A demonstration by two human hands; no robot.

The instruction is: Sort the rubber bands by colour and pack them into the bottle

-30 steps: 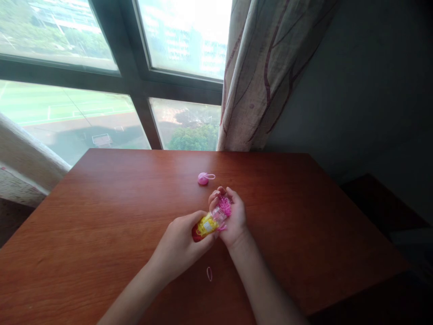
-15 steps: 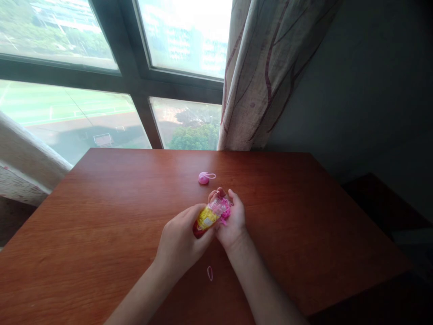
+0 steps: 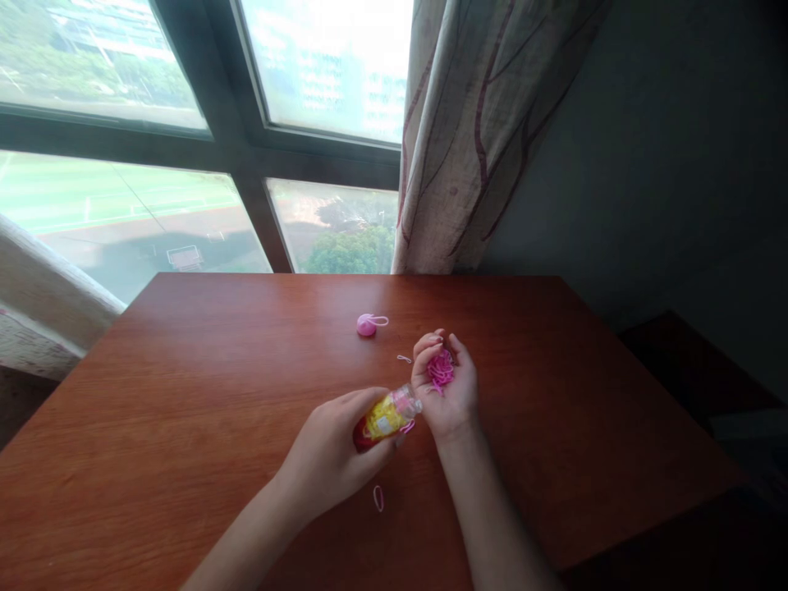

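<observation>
My left hand (image 3: pixel 332 447) is wrapped round a small clear bottle (image 3: pixel 382 417), tilted with its open mouth to the upper right. Yellow and red rubber bands show inside, with some pink near the neck. One pink band (image 3: pixel 407 427) hangs close under the bottle mouth. Palm up and fingers curled, my right hand (image 3: pixel 452 402) cups a pile of pink rubber bands (image 3: pixel 441 371). A small gap separates the bottle mouth from this palm. On the table, a pale band (image 3: pixel 404 359) lies left of my right fingers, and another pink band (image 3: pixel 378 498) lies below my left hand.
A pink domed cap (image 3: pixel 366 325) with a loop sits beyond my hands on the brown wooden table (image 3: pixel 215 394). Behind the table's far edge stand a window (image 3: pixel 332 156) and a patterned curtain (image 3: pixel 455 148).
My right hand has moved right, away from the bottle mouth, carrying the pink bands. The bottle has shifted slightly down and right. A pale band now shows on the table near my right fingers.
</observation>
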